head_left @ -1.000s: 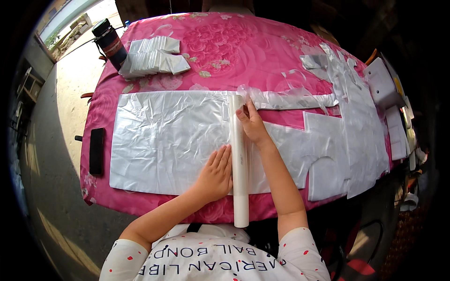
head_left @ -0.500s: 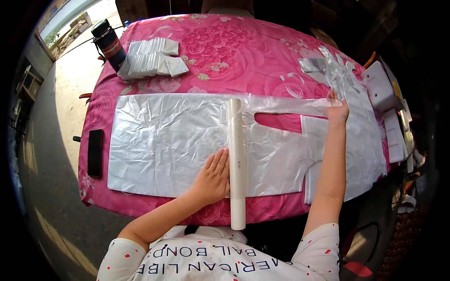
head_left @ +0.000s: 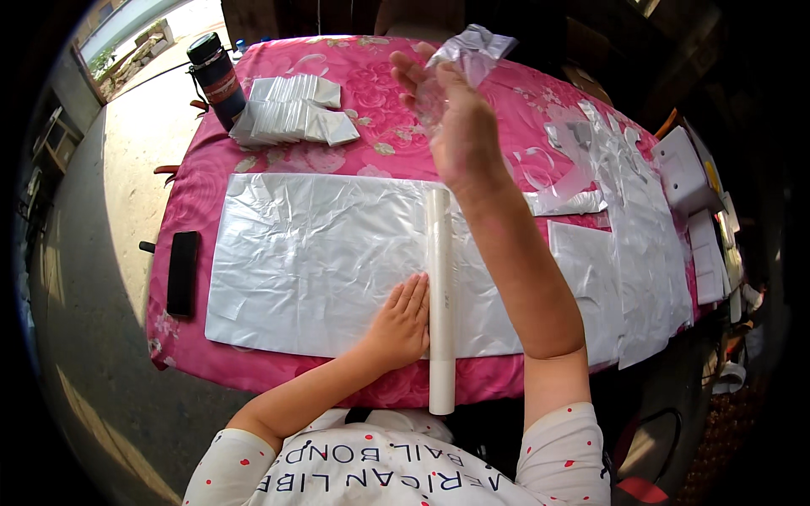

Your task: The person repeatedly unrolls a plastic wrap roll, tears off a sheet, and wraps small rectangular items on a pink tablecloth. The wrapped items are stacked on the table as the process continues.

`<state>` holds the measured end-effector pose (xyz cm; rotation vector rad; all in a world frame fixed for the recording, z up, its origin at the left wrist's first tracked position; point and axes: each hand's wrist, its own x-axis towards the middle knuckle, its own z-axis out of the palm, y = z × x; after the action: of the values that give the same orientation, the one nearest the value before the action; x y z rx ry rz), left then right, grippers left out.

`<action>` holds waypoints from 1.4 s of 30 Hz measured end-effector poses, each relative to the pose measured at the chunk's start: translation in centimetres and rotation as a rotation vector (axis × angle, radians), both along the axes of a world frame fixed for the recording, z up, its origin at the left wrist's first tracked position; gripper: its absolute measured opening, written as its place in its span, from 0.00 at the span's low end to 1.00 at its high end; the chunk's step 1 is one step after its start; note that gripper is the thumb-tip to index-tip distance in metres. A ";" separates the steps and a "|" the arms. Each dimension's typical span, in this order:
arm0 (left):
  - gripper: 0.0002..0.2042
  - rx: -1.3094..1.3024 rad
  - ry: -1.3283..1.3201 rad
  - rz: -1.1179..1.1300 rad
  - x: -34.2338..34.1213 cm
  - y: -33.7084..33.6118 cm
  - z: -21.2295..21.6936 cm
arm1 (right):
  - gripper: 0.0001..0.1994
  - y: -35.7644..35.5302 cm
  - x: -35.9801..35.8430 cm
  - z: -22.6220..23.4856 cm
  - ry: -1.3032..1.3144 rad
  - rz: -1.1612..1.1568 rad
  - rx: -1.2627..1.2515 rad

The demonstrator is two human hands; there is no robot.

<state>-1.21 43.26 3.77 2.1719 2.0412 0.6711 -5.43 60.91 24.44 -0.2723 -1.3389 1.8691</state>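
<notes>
A pile of flat silvery-white plastic bags (head_left: 287, 253) lies across the table. Over it, running from far to near, lies a long pale tube (head_left: 440, 337) whose near end juts past the table edge. My left hand (head_left: 403, 322) rests flat on the bags, its fingers stretched out and its side against the tube. My right hand (head_left: 460, 110) is raised above the far middle of the table, slightly blurred. Thin clear plastic, seemingly a bag handle (head_left: 477, 52), is caught at its thumb, with the end sticking up past the fingers. My right forearm hides part of the bags.
More plastic bags (head_left: 650, 253) spread over the table's right side. Small folded packets (head_left: 291, 114) stand in a row at the far left, beside a dark flask (head_left: 218, 84). A black phone (head_left: 182, 274) lies near the left edge. White boxes (head_left: 683, 164) stand at the right.
My right hand has swung up and left from the right side, bringing the plastic with it. My left hand stays beside the tube. The whole view has shifted slightly.
</notes>
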 end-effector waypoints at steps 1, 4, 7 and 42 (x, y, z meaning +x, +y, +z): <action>0.28 -0.031 -0.004 -0.006 0.0 0.1 0.0 | 0.19 -2.8 -2.9 -1.8 -0.078 0.060 0.006; 0.26 0.049 -0.094 0.011 -0.4 -0.1 -1.2 | 0.24 -10.5 -11.8 -10.8 -0.225 0.176 0.278; 0.27 0.154 0.134 0.123 0.6 0.2 -2.3 | 0.21 -14.9 -13.1 -13.3 -0.610 0.207 0.550; 0.15 0.001 -1.583 0.400 -14.5 1.5 6.3 | 0.30 -11.9 10.2 -16.4 -0.732 0.291 1.460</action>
<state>-15.68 44.74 10.08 0.5220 1.3607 1.6237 4.72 49.00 8.01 0.0477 -2.9499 0.5179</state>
